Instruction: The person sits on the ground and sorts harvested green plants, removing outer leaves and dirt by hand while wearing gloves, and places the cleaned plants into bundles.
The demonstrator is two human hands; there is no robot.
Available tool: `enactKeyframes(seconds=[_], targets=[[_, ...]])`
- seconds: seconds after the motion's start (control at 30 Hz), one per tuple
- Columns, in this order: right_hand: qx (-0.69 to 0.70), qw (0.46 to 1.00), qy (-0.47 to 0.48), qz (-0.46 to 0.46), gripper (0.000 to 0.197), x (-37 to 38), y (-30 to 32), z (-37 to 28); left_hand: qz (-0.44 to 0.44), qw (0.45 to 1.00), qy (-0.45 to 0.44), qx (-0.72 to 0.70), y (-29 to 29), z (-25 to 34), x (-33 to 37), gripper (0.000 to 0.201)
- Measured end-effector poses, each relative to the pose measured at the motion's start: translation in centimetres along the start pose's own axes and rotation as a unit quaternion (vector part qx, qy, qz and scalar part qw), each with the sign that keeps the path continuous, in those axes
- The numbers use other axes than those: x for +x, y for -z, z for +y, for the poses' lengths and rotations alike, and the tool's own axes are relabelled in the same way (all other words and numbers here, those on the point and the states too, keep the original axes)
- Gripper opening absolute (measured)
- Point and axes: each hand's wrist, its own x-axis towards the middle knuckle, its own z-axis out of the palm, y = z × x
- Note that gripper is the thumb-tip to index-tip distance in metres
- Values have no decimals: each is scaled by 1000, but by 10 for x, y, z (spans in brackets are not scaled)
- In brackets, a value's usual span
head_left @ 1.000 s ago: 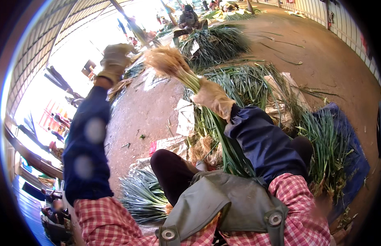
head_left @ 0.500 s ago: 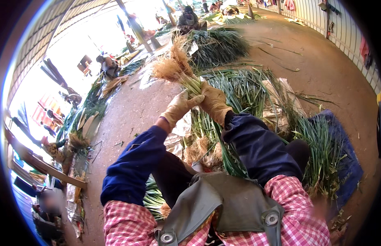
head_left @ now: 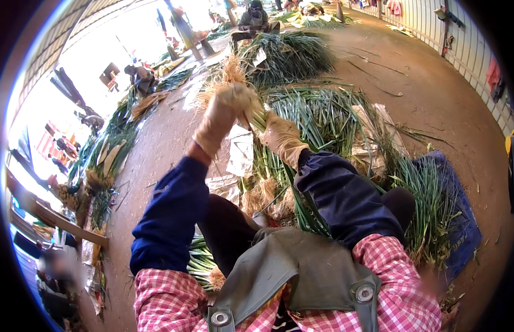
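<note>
In front of me a bunch of green onions [head_left: 259,119] points its tan, stringy roots up and away. My right hand [head_left: 282,138], in a cream work glove, is wrapped around the white stalks, and the long green leaves hang down past my wrist. Higher up, at the root end, my left hand [head_left: 230,108] is closed over the bunch; it wears a glove too and is slightly blurred, its fingertips partly hidden. Below my hands lie more green onions [head_left: 268,193] with roots toward me. A bundle of cleaned-looking green onions [head_left: 204,263] rests by my left leg.
A wide heap of green onions [head_left: 317,119] spreads beyond my right hand. More lie on a blue sheet [head_left: 464,221] at the right. A larger pile [head_left: 290,58] stands farther off, with a seated person [head_left: 254,22] behind it. Other people work along the left.
My left hand has moved from the stalks beside my right hand up and over the root end. My right hand has shifted slightly left and down, still holding the bunch.
</note>
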Motion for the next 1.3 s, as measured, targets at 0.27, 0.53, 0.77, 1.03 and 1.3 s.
enactKeyframes(seconds=[0.27, 0.53, 0.77, 1.03, 1.3], targets=[[24, 998, 39, -51, 43, -14, -18, -21, -230, 776, -70, 583, 20, -31, 40, 20], [414, 888, 51, -194, 49, -2, -21, 43, 175, 971, 34, -161, 84, -48, 78, 10], [660, 674, -23, -331, 65, -14, 46, 35, -10, 956, 234, 174, 83, -82, -16, 18], [723, 634, -75, -264, 47, -4, 10, 47, 87, 748, 276, -598, -140, -64, -82, 37], [614, 750, -210, -126, 25, -1, -17, 55, 254, 666, 293, -637, -190, -79, -92, 24]])
